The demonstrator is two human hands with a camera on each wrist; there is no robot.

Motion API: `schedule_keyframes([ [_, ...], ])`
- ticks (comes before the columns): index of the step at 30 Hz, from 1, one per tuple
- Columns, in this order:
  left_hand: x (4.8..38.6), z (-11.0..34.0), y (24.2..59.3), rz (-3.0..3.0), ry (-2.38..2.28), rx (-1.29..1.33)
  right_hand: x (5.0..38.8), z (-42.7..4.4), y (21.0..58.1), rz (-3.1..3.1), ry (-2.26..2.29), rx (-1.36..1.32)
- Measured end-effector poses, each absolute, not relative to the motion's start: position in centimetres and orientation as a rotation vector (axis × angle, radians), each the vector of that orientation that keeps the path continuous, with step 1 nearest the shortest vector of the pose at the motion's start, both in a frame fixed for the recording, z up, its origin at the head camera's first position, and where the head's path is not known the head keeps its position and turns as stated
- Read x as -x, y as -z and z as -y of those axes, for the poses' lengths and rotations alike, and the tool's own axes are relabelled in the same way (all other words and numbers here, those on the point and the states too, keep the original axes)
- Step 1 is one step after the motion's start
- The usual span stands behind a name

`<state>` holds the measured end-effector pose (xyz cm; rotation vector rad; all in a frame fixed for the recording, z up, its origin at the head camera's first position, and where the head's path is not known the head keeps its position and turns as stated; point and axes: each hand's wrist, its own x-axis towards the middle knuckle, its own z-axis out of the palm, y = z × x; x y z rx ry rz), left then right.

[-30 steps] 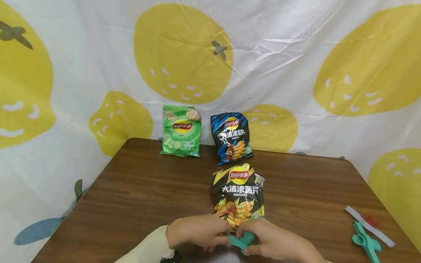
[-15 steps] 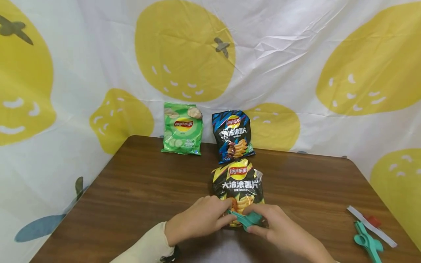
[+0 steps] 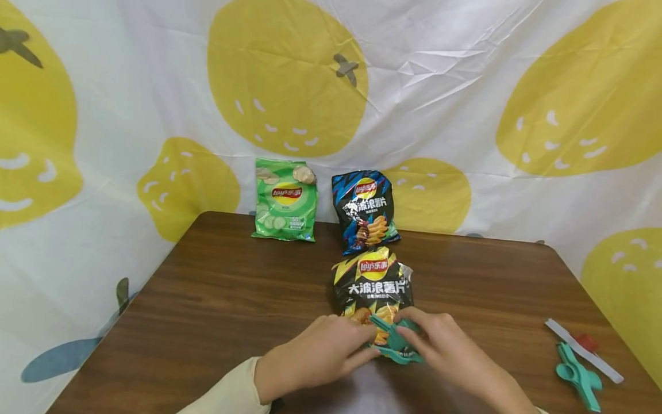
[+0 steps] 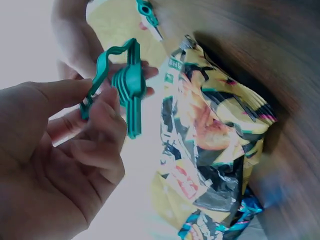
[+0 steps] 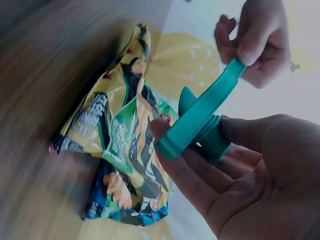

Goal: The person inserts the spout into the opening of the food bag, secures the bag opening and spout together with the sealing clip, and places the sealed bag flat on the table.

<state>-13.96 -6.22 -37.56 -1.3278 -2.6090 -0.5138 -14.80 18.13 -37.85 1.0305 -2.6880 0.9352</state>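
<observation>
The left hand [image 3: 322, 349], right hand [image 3: 446, 345] and teal clip [image 3: 397, 339] hide part of the yellow-black bag [image 3: 372, 282] (its smallest print [image 3: 378, 296] is illegible).

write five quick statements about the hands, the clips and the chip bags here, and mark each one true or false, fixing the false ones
1. The left hand and the right hand both hold the same teal clip. True.
2. That clip is closed flat. False: it is open, its two halves apart.
3. A second clip lies on the table, beside a white strip. True.
4. The green bag is nearer the person than the yellow-and-black bag. False: the green bag is farther back than the yellow-and-black bag.
5. The blue bag is to the right of the green bag. True.
</observation>
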Motion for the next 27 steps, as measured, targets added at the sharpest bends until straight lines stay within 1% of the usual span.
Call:
schedule_keyframes([
  [3,13.4,5.8,37.6,2.538,0.401,1.394,14.6,-18.3,37.6,2.679,-0.824,-0.983],
  [7,12.7,5.3,37.9,2.502,0.266,1.396,14.3,-18.4,37.3,2.662,-0.725,-0.917],
  [14,12.1,5.0,38.9,2.529,0.207,1.437,14.2,-18.8,36.5,2.661,-0.812,-0.927],
  [19,12.0,4.6,40.3,2.586,0.260,1.535,14.3,-19.2,35.9,2.665,-0.846,-0.959],
  [24,12.5,4.5,41.9,2.608,0.138,1.477,14.7,-19.2,35.9,2.665,-0.840,-0.997],
  [27,13.2,4.5,42.6,2.632,0.170,1.472,14.9,-19.4,35.8,2.677,-0.838,-0.999],
])
